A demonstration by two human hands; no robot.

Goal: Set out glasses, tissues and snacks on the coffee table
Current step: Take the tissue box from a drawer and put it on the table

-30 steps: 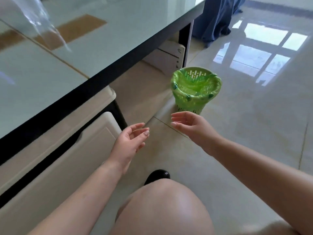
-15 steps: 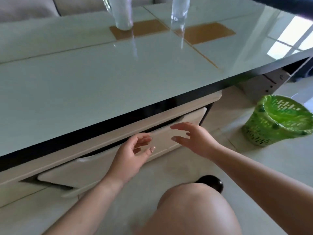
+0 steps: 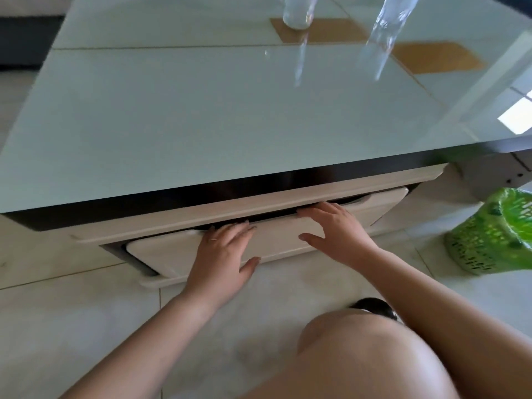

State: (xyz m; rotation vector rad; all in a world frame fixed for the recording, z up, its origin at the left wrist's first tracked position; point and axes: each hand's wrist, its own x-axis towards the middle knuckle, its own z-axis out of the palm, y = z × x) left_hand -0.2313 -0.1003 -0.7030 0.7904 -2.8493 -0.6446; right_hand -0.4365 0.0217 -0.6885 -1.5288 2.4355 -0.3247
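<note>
Now both hands, left hand (image 3: 220, 249), right hand (image 3: 335, 230), flat on drawer front (image 3: 279, 241), glasses (image 3: 296, 12) well beyond on coffee table (image 3: 201, 116)

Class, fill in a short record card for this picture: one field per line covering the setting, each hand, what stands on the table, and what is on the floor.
Setting: glass-topped coffee table with a cream drawer below its top
Left hand: fingers spread flat on the drawer front, fingertips at its top edge
Right hand: fingers straight, fingertips at the drawer's top edge
On table: two clear glasses, left glass and right glass, at the far side
On floor: green basket to the right of the table
</note>
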